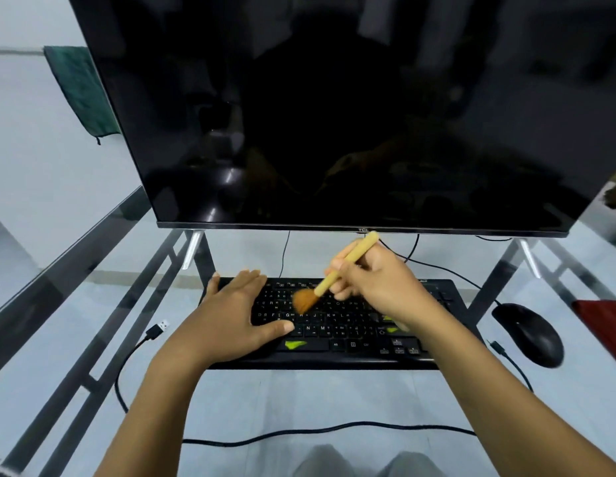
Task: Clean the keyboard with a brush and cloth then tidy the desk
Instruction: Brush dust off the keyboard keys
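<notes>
Right hand (378, 280) grip mid-brush (337, 273), bristles below-left

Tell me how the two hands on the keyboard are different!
The left hand lies flat and open, palm down, while the right hand is curled. The left hand holds nothing; the right hand grips a wooden brush. The left hand presses on the keys at the left, while the right hand hovers over the middle. Both are bare and over the black keyboard.
</notes>
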`<state>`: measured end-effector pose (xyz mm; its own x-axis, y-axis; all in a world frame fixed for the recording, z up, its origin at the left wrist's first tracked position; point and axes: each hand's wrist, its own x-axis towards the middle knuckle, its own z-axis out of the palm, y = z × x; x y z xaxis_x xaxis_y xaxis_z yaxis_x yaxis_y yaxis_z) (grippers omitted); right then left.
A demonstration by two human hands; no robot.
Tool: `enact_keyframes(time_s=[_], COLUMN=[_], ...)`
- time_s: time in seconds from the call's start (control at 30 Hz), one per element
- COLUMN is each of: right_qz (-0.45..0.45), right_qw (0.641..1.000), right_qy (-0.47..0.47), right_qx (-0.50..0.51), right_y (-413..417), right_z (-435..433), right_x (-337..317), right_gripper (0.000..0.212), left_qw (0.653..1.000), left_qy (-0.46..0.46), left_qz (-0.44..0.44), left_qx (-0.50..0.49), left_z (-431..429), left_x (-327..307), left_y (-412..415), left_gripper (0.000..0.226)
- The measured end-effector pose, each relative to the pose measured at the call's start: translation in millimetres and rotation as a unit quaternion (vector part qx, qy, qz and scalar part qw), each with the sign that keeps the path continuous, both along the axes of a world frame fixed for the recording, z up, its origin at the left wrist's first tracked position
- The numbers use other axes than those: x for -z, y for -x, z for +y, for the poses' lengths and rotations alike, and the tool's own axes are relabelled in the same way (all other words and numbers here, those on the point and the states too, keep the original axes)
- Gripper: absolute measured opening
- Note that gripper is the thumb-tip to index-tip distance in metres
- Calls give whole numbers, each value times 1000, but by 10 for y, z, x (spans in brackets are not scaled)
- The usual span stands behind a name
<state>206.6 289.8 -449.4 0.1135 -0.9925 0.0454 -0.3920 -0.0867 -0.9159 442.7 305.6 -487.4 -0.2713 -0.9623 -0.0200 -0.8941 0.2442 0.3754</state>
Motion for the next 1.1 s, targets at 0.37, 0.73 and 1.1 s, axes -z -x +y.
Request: enact_keyframes(time_s=[0.37, 0.73, 1.1], right_qz=[66, -56, 81], right_qw=[995, 991, 974], right_qy=[37, 48, 102], right_qx=[69, 108, 188], right_y=[386, 611, 958], right_z=[222, 219, 226], right_x=[40, 45, 43], right_gripper=[7, 10, 9], left_qw=[1000, 992, 994], left_qy=[11, -41, 27], left_qz=[-10, -46, -11], left_qx=[11, 108, 109], left_z=[-21, 21, 107], left_x=[-98, -227, -33], left_y=[242, 784, 1158], left_gripper=[58, 97, 109])
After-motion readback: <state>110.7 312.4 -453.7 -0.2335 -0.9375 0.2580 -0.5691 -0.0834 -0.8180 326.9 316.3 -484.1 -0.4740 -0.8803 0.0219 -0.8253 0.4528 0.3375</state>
